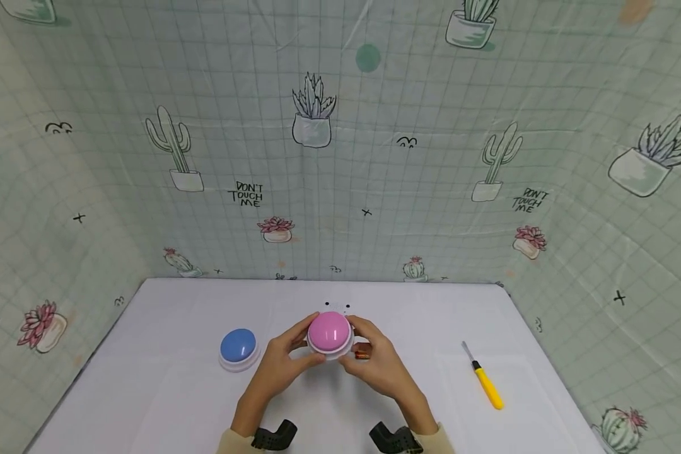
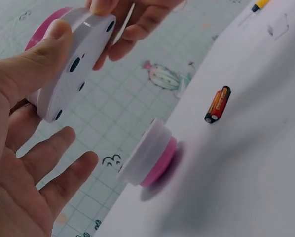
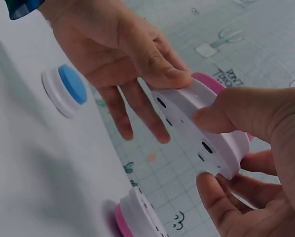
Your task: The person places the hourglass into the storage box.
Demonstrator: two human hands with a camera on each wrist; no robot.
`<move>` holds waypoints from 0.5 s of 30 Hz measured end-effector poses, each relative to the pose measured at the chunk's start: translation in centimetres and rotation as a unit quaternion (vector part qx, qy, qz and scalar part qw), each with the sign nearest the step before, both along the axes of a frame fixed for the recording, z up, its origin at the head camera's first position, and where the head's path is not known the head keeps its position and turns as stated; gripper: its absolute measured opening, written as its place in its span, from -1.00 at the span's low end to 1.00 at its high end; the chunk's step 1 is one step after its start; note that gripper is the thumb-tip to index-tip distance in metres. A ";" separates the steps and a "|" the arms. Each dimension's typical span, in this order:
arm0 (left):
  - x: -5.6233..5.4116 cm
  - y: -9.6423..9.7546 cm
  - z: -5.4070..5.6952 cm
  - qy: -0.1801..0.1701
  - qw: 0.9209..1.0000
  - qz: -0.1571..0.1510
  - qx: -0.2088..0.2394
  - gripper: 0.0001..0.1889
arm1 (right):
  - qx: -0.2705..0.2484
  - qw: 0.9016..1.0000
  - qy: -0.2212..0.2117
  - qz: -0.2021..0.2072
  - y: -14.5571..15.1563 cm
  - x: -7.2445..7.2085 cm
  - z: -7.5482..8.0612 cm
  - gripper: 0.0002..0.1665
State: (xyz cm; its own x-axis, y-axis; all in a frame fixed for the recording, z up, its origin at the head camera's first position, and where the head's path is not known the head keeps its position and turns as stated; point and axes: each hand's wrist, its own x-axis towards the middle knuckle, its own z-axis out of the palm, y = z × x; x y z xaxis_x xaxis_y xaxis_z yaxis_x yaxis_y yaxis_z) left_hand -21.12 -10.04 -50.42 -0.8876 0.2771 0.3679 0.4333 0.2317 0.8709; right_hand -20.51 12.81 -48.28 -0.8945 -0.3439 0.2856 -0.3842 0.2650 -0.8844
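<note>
Together, a person's left hand point(image 1: 284, 359) and right hand point(image 1: 379, 360) pinch a pink button point(image 1: 329, 331) by its white rim point(image 3: 193, 99), aloft to the right of the blue button point(image 1: 238, 345), where an even hold clear of the pink top point(image 1: 328, 326) should steady it without pushing it down.

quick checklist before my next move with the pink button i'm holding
1. Left hand and right hand both gripping the pink-domed, round white plastic button: ok.
2. Yellow-handled metal screwdriver lying free on the white table: ok.
3. Red-and-black cylindrical batteries within view on the table: ok.
4. Blue-domed, round white plastic button standing dome up: ok.
5. Second pink-domed, round white plastic button standing dome up: not ok, it lies base up.
6. Other batteries already inside the held button: cannot tell.
</note>
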 end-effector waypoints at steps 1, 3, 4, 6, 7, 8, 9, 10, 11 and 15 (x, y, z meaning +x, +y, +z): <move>0.0 0.0 0.0 0.006 1.000 -0.001 0.000 -0.19 | -0.001 1.000 0.003 0.002 -0.1 -0.1 0.1 -0.16; -0.2 0.0 0.2 0.014 1.000 -0.004 -0.004 -0.18 | -0.004 1.000 0.006 0.003 -0.1 -0.3 0.2 -0.14; -0.2 0.0 0.3 0.013 1.000 -0.005 -0.005 -0.17 | -0.005 1.000 0.007 0.004 -0.1 -0.4 0.2 -0.13; -0.2 0.0 0.4 0.009 1.000 -0.001 -0.010 -0.15 | -0.008 1.000 0.001 0.004 -0.1 -0.5 0.3 -0.13; -0.2 0.0 0.4 0.005 1.000 0.003 -0.011 -0.12 | -0.007 1.000 -0.003 0.005 0.0 -0.5 0.3 -0.12; -0.1 0.0 0.4 -0.002 1.000 0.007 -0.011 -0.09 | -0.006 1.000 -0.003 0.008 0.0 -0.5 0.3 -0.12; -0.1 0.1 0.4 -0.007 1.000 0.014 -0.013 -0.06 | -0.002 1.000 -0.001 0.010 0.0 -0.5 0.2 -0.12; 0.0 0.1 0.3 -0.011 1.000 0.022 -0.015 -0.03 | 0.000 1.000 0.001 0.010 0.1 -0.4 0.2 -0.12; 0.0 0.1 0.3 -0.015 0.999 0.026 -0.017 -0.01 | 0.002 1.000 0.003 0.011 0.1 -0.4 0.2 -0.12; 0.0 0.0 0.0 -0.007 0.999 0.026 -0.029 -0.01 | 0.012 1.000 0.021 0.011 0.2 -0.2 0.1 -0.11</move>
